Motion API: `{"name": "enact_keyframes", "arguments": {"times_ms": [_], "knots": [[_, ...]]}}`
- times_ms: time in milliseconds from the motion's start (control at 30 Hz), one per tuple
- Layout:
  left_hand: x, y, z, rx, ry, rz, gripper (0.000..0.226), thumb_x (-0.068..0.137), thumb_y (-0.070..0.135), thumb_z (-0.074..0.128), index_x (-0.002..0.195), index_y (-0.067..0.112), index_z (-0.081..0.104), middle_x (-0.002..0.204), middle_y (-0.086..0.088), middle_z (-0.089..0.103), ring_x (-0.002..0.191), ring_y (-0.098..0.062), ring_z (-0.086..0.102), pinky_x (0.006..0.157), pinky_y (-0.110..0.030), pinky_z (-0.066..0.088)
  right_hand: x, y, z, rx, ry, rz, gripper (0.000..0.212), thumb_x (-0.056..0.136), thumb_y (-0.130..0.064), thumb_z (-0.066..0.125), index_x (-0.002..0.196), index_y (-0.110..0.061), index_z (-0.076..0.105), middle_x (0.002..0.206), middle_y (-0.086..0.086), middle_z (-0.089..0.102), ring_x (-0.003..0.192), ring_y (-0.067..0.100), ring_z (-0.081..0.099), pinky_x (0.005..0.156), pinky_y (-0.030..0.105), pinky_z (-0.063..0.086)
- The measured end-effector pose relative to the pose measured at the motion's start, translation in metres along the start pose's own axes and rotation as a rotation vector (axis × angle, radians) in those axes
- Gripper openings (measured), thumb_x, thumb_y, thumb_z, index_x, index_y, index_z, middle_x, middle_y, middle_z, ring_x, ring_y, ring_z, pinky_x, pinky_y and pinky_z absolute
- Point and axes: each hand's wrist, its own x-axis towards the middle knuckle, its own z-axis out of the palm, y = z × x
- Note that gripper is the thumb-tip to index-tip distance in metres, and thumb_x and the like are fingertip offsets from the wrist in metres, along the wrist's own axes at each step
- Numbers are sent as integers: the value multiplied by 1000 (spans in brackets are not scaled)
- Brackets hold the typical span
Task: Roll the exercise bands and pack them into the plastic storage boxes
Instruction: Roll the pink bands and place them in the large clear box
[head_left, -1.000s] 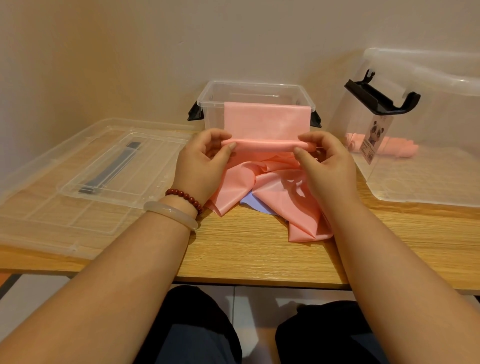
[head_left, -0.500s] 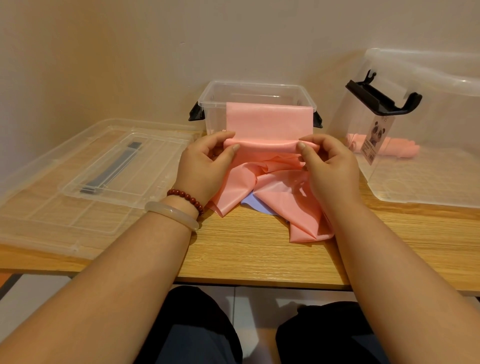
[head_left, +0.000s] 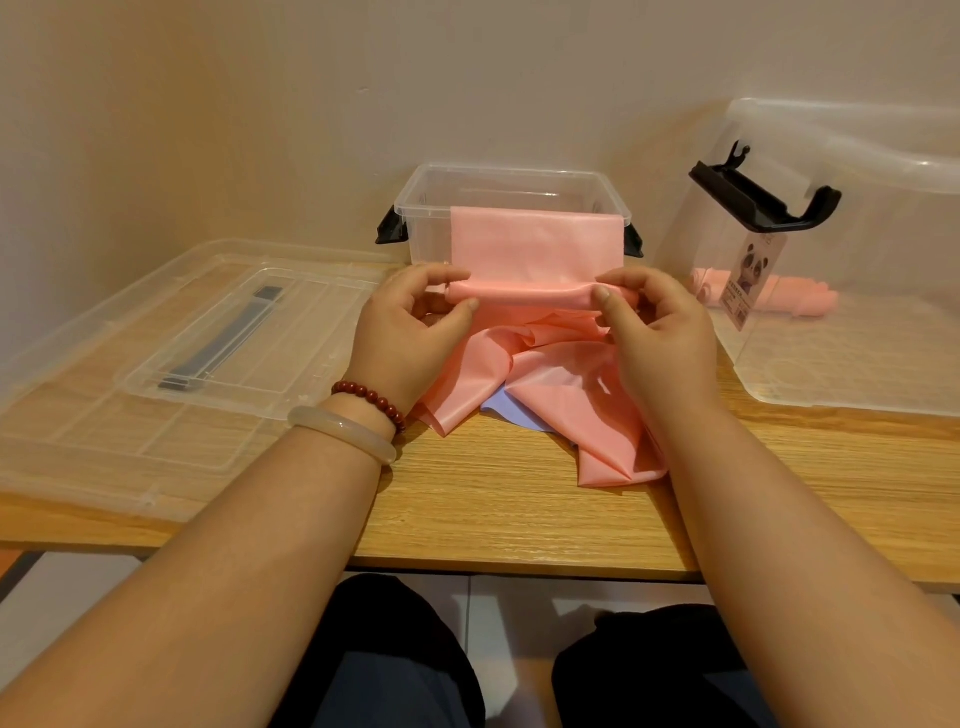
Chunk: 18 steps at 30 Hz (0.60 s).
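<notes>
1. Nearest: two bare forearms reaching forward over dark-clothed knees, converging toward mid-table; on the left wrist a smooth pale bangle and a string of round dark-red beads.
2. Wooden table, light grain running sideways, front edge straight.
3. Left hand pinching the left end of a thin rolled tube of the pink band, thumb in front, fingers curled over the top.
4. Right hand gripping the right end of the same roll, thumb pressed on its front, fingers arched behind.
5. Below the roll, loose pink sheet lying crumpled and glossy on the table, folds spilling toward the near edge; peeking out beneath, a pale lavender band.
6. Above the roll, flat matte pink sheet rising and draped over the front rim of a small clear box, rectangular, with black side clasps.
7. Left: a small clear lid with a grey handle strip, resting on a larger clear lid, ribbed and shallow.
8. Right: large clear box tipped on its side, black clasp jutting up, panda label hanging; inside, a rolled pink band lying on the lower wall.
</notes>
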Motion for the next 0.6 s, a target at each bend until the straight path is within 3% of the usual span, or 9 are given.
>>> {"name": "enact_keyframes", "arguments": {"times_ms": [100,200,267,367,500,600], "knots": [[0,0,0,-9,-27,-2,26,86,10,66,103,30,62,101,15,62,84,12,57,74,-8,49,0,-1,0,-2,-7,13,10,93,-24,62,97,-29,69,93,-9,67,91,17,64,83,44,55],[-1,0,0,-13,-10,-3,22,88,12,64,98,31,63,99,11,64,90,0,62,77,-17,53,-1,-1,0,-2,-8,5,12,93,-26,62,103,-30,69,100,-7,67,96,14,63,86,42,54],[0,-1,1,-13,-14,-3,18,90,13,62,100,28,63,100,7,66,91,-8,65,78,-20,55,-1,-2,-1,-2,-16,-8,21,92,-25,63,112,-29,65,109,-9,62,100,8,60,86,34,54],[0,-2,1,-29,-11,-17,16,92,16,61,102,28,63,101,3,67,89,-9,66,80,-25,57,-2,-3,-3,9,-39,-10,28,89,-16,64,113,-28,59,106,-18,58,97,3,58,79,25,55],[0,-3,2,-71,3,-50,24,91,16,63,108,32,61,105,1,66,95,-13,66,84,-29,57,-2,-1,-2,11,-16,-13,17,90,-18,65,106,-26,64,97,-15,62,92,6,60,81,31,56],[-1,1,1,-44,-21,-23,25,87,16,68,107,32,63,107,9,64,98,-3,61,84,-15,52,-1,1,-2,22,3,-11,13,91,-22,65,103,-25,68,96,-8,66,92,15,63,83,42,55]]}}
